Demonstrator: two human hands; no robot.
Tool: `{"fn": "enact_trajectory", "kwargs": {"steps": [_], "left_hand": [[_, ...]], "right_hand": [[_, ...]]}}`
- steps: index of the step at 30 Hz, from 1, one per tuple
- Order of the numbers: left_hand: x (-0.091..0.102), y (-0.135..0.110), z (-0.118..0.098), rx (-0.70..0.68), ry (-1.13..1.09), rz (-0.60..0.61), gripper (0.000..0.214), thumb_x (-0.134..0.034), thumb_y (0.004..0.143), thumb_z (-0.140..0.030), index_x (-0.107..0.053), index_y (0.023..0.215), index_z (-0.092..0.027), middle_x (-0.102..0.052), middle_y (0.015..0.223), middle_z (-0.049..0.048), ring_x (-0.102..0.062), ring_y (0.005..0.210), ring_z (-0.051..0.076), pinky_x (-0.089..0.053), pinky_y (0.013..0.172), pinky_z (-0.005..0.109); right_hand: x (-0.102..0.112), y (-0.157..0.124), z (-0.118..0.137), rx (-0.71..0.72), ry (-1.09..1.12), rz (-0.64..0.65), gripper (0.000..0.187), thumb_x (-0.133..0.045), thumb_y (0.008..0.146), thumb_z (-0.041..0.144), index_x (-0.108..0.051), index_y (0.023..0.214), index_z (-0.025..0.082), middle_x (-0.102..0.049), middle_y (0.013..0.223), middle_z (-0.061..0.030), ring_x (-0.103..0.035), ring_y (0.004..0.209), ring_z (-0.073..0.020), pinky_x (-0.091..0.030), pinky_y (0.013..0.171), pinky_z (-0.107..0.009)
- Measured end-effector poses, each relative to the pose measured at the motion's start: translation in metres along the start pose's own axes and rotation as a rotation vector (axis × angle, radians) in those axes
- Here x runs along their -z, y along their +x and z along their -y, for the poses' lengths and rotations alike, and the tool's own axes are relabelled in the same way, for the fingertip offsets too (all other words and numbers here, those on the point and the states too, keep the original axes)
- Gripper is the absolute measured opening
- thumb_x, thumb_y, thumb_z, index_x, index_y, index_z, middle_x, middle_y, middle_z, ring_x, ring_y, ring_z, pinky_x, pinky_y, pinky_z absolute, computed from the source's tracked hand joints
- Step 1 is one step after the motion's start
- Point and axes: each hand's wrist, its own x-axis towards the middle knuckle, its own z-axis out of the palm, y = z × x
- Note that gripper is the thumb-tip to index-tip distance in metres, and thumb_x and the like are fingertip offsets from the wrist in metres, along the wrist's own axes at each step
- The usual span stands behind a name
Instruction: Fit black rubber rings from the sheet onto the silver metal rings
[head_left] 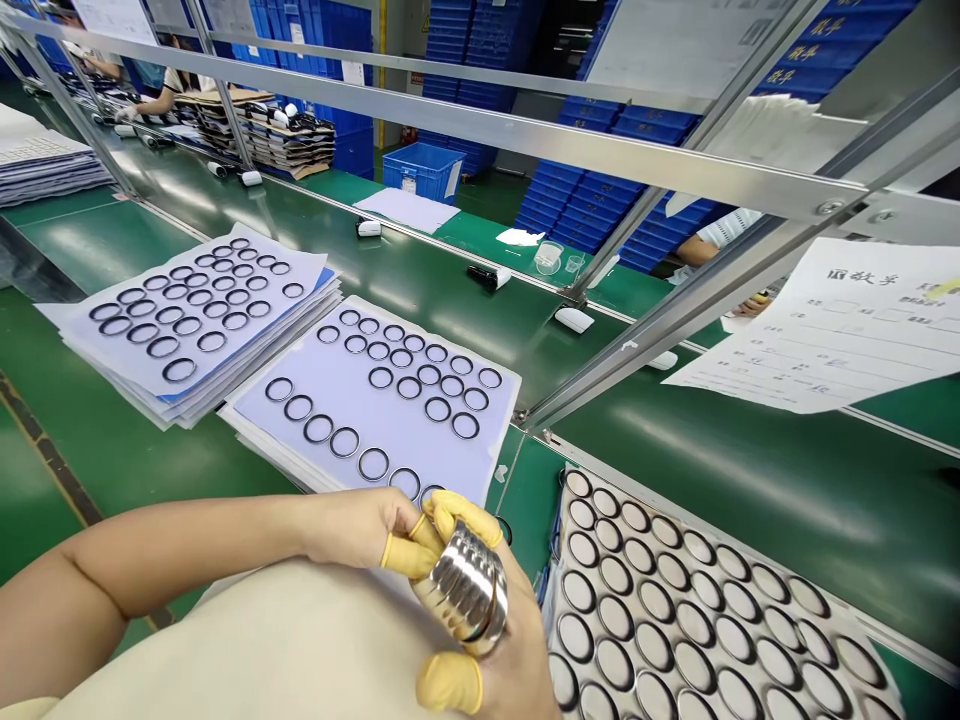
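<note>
Left hand [352, 528], right hand [517, 672] clasp metal rings [466, 588] (stacked).

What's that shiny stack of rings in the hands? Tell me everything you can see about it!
It is a stack of shiny rings, thin and silvery like metal, lined up side by side and tilted. The left hand and right hand hold it from both sides, and yellow finger covers press against it.

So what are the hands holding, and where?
A stack of shiny silver metal rings, held at its sides by the left hand and right hand.
</note>
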Motion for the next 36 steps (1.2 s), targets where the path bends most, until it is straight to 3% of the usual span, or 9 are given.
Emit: {"fn": "enact_trajectory", "kwargs": {"steps": [7, 12, 17, 22, 26, 28, 30, 33, 36], "left_hand": [[-0.002, 0.002, -0.009, 0.066, 0.004, -0.067, 0.030, -0.086, 0.058, -0.037, -0.076, 0.077, -0.016, -0.070, 0.071, -0.0013, -0.061, 0.071, 0.014, -0.050, 0.079, 0.024], [-0.001, 0.004, -0.011, 0.030, 0.049, -0.068, 0.027, -0.085, 0.059, -0.034, -0.076, 0.077, -0.016, -0.069, 0.071, -0.0018, -0.060, 0.072, 0.013, -0.049, 0.077, 0.022], [-0.001, 0.005, -0.012, -0.145, 0.235, -0.062, 0.014, -0.074, 0.074, -0.027, -0.073, 0.074, -0.013, -0.069, 0.073, 0.0021, -0.061, 0.075, 0.015, -0.049, 0.076, 0.024], [-0.002, 0.000, -0.020, -0.454, 0.492, -0.114, 0.020, -0.062, 0.086, -0.020, -0.067, 0.067, -0.013, -0.071, 0.080, 0.0069, -0.064, 0.078, 0.015, -0.051, 0.078, 0.024], [-0.001, -0.007, -0.026, -0.586, 0.787, -0.168, 0.022, -0.051, 0.090, -0.009, -0.071, 0.082, -0.014, -0.072, 0.102, 0.0112, -0.067, 0.093, 0.017, -0.052, 0.084, 0.025], [0.000, -0.010, -0.026, -0.634, 0.939, -0.186, 0.025, -0.049, 0.090, -0.005, -0.072, 0.085, -0.014, -0.072, 0.107, 0.0108, -0.068, 0.094, 0.017, -0.052, 0.084, 0.024], [0.000, -0.011, -0.024, -0.693, 1.080, -0.205, 0.025, -0.049, 0.088, -0.003, -0.071, 0.085, -0.015, -0.073, 0.107, 0.0092, -0.069, 0.090, 0.016, -0.053, 0.082, 0.025], [0.002, -0.010, -0.019, -0.800, 1.206, -0.238, 0.026, -0.049, 0.084, 0.001, -0.070, 0.082, -0.015, -0.073, 0.106, 0.0092, -0.070, 0.086, 0.016, -0.053, 0.077, 0.027], [0.002, -0.008, -0.014, -0.925, 1.241, -0.270, 0.025, -0.048, 0.082, 0.001, -0.068, 0.083, -0.012, -0.073, 0.104, 0.0118, -0.070, 0.084, 0.018, -0.052, 0.075, 0.028]], "right_hand": [[-0.003, -0.004, -0.003, 0.046, -0.095, 0.004, 0.084, -0.065, 0.067, 0.071, -0.049, 0.135, 0.024, -0.054, 0.131, -0.0130, -0.057, 0.116, -0.0358, -0.039, 0.106, -0.054], [-0.006, -0.001, -0.004, 0.151, -0.173, -0.012, 0.081, -0.055, 0.075, 0.072, -0.043, 0.141, 0.026, -0.053, 0.128, -0.0123, -0.055, 0.117, -0.0353, -0.031, 0.110, -0.057], [-0.011, 0.001, -0.018, 0.291, -0.141, -0.060, 0.089, -0.059, 0.072, 0.073, -0.040, 0.143, 0.023, -0.050, 0.128, -0.0131, -0.057, 0.112, -0.0348, -0.030, 0.111, -0.056], [-0.013, -0.009, -0.016, 0.057, 0.042, -0.029, 0.098, -0.062, 0.072, 0.071, -0.027, 0.149, 0.020, -0.044, 0.138, -0.0170, -0.046, 0.129, -0.0377, -0.040, 0.106, -0.052], [-0.009, -0.017, -0.010, -0.083, 0.123, -0.008, 0.059, -0.063, 0.078, 0.061, -0.058, 0.127, 0.028, -0.047, 0.142, -0.0120, -0.039, 0.136, -0.0357, -0.033, 0.111, -0.052], [-0.005, -0.016, -0.009, -0.122, 0.215, 0.014, 0.039, -0.061, 0.084, 0.056, -0.068, 0.112, 0.029, -0.058, 0.133, -0.0105, -0.050, 0.128, -0.0333, -0.039, 0.107, -0.050], [0.000, -0.013, -0.010, -0.141, 0.331, 0.088, 0.032, -0.059, 0.086, 0.052, -0.072, 0.104, 0.028, -0.069, 0.114, -0.0097, -0.064, 0.108, -0.0303, -0.050, 0.095, -0.046], [0.004, -0.008, -0.011, -0.217, 0.493, 0.252, 0.034, -0.061, 0.084, 0.053, -0.074, 0.101, 0.026, -0.076, 0.092, -0.0079, -0.070, 0.084, -0.0263, -0.055, 0.082, -0.041], [0.000, -0.007, -0.012, -0.304, 0.600, 0.334, 0.040, -0.065, 0.080, 0.058, -0.076, 0.100, 0.025, -0.077, 0.089, -0.0089, -0.070, 0.085, -0.0271, -0.053, 0.086, -0.044]]}}
